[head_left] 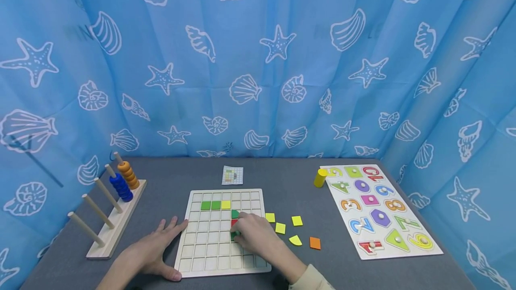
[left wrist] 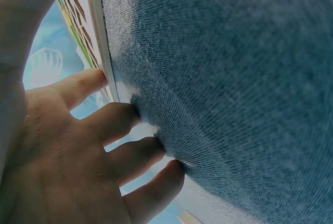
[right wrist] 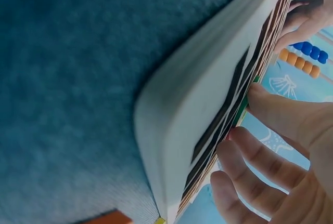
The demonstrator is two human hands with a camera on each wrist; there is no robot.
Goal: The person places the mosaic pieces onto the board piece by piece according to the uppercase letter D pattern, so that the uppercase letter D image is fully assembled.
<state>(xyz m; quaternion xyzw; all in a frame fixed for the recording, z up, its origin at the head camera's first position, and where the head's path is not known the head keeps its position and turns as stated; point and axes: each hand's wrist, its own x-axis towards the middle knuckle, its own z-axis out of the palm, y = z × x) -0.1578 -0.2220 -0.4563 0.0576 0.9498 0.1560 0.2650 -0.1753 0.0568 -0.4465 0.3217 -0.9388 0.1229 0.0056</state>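
A pale wooden grid board [head_left: 197,252] lies on the grey table. In its upper part sit two green tiles [head_left: 206,205] and a yellow tile [head_left: 225,205] in a row. My right hand [head_left: 255,235] is over the board's right half, thumb and index finger pinching a dark green tile [right wrist: 241,110] at the grid. Partly covered by that hand are another green tile [head_left: 235,214] and a red tile [head_left: 234,222]. My left hand [head_left: 155,249] rests with spread fingers along the board's left edge; its index fingertip touches the rim in the left wrist view.
Right of the board lie yellow square tiles [head_left: 297,221], a yellow quarter-round tile [head_left: 295,240] and an orange tile [head_left: 315,243]. A pattern card [head_left: 232,175] lies behind. A peg rack [head_left: 105,247] stands left; a yellow cylinder [head_left: 320,178] and number puzzle [head_left: 350,240] are right.
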